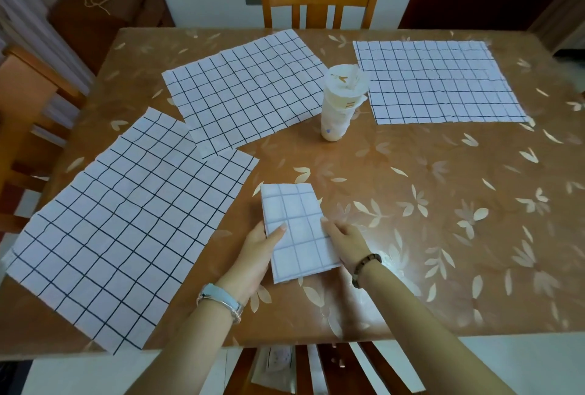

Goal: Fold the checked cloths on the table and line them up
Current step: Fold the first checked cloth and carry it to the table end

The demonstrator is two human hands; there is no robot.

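L hand (258, 255), R hand (346, 241) each grip folded cloth (299, 230) by side edges; cup (340, 109) w/ straw (352, 77), contents whitish, level unclear.

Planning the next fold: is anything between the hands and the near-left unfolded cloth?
Nothing visible: the left hand and right hand hold the folded cloth beside the near-left cloth; the cup stands farther back.

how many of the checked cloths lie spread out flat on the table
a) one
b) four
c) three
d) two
c: the near-left cloth, the middle cloth and the far-right cloth lie flat, and only the folded cloth nearest the person is folded up.
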